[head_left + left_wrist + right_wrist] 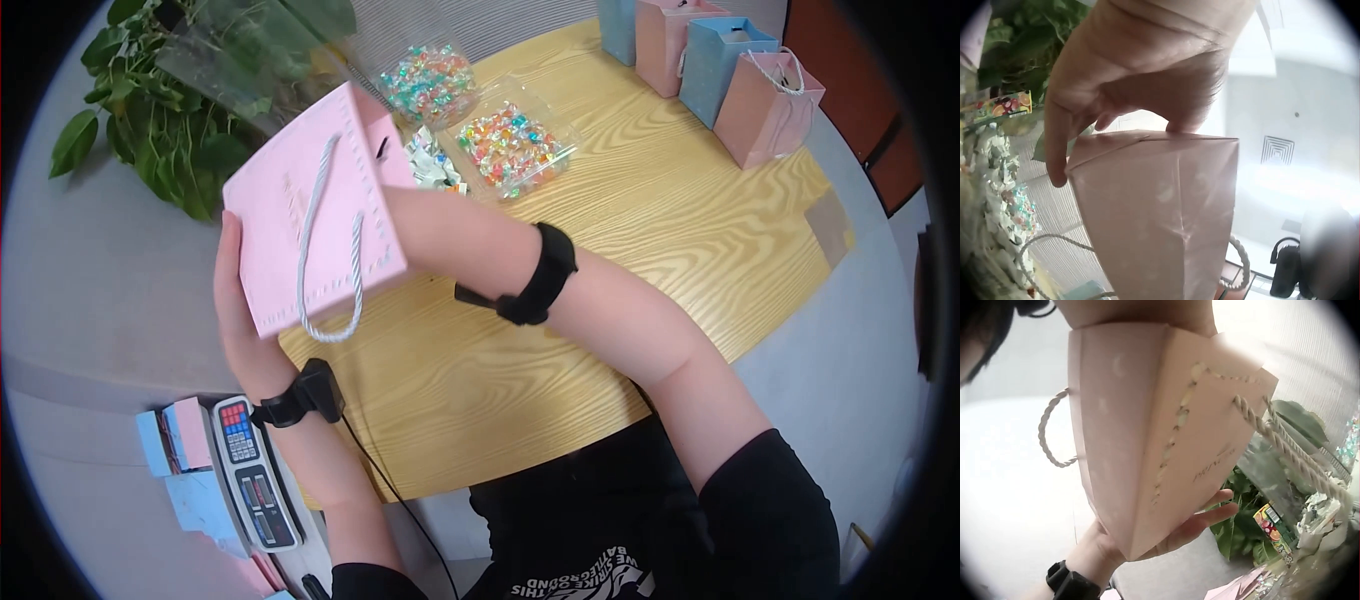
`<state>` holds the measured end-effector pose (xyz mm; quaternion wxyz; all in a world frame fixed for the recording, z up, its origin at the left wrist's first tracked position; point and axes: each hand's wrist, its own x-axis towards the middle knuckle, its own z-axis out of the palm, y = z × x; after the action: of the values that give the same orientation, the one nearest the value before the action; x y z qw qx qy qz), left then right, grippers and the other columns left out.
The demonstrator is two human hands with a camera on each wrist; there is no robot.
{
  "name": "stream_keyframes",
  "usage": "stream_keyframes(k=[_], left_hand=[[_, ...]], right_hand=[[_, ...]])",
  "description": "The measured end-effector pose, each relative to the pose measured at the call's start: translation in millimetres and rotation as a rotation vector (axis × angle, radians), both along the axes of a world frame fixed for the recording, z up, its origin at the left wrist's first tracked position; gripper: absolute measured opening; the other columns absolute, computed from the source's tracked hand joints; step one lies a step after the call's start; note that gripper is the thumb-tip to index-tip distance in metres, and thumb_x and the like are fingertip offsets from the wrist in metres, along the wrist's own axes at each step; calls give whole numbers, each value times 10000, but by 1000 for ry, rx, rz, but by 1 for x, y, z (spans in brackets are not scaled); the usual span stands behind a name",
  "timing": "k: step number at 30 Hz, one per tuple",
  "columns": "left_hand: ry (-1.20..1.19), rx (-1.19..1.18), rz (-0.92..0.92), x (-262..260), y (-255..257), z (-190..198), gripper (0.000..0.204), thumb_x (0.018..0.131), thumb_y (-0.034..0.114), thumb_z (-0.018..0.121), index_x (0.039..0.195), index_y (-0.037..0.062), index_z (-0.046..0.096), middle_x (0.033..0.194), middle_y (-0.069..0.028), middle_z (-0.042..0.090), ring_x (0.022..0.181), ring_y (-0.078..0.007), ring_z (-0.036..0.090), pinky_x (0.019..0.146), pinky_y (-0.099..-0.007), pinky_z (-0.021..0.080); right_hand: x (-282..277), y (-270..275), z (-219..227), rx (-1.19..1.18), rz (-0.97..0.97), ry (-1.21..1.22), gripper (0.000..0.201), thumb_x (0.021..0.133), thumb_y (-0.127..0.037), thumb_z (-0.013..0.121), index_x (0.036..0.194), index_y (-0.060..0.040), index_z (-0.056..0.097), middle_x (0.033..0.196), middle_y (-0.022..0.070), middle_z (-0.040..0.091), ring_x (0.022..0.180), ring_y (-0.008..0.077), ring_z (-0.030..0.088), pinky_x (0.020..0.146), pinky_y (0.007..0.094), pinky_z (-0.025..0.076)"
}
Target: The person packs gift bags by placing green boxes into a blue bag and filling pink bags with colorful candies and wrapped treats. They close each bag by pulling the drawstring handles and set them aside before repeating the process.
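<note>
Bag [272, 215], base in left hand [1132, 69], right hand hidden inside

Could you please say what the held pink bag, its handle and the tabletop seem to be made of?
The pink bag looks like smooth, stiff paper or card, given its crisp folds. Its handle seems slightly shiny twisted cord, with spiral strands. The tabletop appears satiny wood or laminate, judging by its grain.

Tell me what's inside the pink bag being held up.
The right arm extends into the pink bag, beside a strip of inner wall. The bag's sides cover the right hand and everything deeper, so any contents can't be seen.
</note>
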<state>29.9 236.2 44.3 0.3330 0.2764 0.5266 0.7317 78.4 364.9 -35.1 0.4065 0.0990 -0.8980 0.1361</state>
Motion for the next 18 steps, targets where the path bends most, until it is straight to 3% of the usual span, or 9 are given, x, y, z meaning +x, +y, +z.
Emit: stream_keyframes(k=[2,4,8,10,11,13,14,16,18], left_hand=[[0,23,-16,-7,-4,-10,448,934,325,464,1211,-26,499,1109,-131,605,999,-180,600,875,-299,481],[-64,31,-174,-14,-14,-21,464,936,349,448,1218,-17,496,1099,-127,610,979,-179,608,862,-295,487],[-90,-27,-122,-10,-46,-35,468,941,361,426,1225,-5,492,1096,-122,612,960,-180,615,849,-286,490],[-113,-102,-1,-1,-64,-41,458,944,352,420,1227,-1,490,1097,-121,610,961,-187,613,849,-291,489],[-114,-102,0,-2,-75,-45,474,938,352,427,1243,-7,473,1124,-123,600,981,-198,607,864,-300,482],[-158,-99,-22,-17,-91,-56,501,916,362,465,1251,-12,465,1142,-125,593,993,-205,603,869,-306,481],[-199,-92,-52,-25,-98,-63,534,895,372,502,1258,-17,456,1159,-128,586,1004,-211,599,874,-312,479],[-200,-77,-109,-37,-110,-74,567,860,366,551,1263,-20,449,1175,-131,578,1012,-218,596,879,-314,476],[-203,-57,-161,-60,-123,-90,607,825,360,600,1268,-24,442,1190,-134,570,1020,-225,593,885,-315,474]], right_hand=[[-9,-19,5,-12,54,-39,447,757,-309,573,1167,-131,557,1268,75,465,1166,246,410,948,404,354],[-1,-37,-5,-39,102,-76,468,759,-321,571,1188,-135,550,1298,76,453,1195,252,400,964,412,349],[-9,-45,-1,-83,185,-121,499,761,-339,569,1219,-143,539,1344,78,435,1238,260,384,988,423,341],[4,-52,-3,-60,143,44,308,732,-328,609,939,-102,633,985,98,604,889,226,555,785,341,434],[21,-54,17,-63,151,42,308,732,-328,609,939,-102,633,985,98,604,889,226,555,785,341,434],[57,-56,67,122,168,-483,298,731,-339,613,907,-100,635,900,99,624,803,243,580,729,353,465],[46,-59,48,122,178,-486,298,731,-339,613,907,-100,635,900,99,624,803,243,580,729,353,465],[16,-61,-6,-272,378,25,264,724,-302,627,886,-95,655,792,97,638,717,244,605,654,348,487],[21,-55,1,-274,390,-138,269,731,-298,624,906,-97,658,816,99,643,723,242,615,662,344,492]])
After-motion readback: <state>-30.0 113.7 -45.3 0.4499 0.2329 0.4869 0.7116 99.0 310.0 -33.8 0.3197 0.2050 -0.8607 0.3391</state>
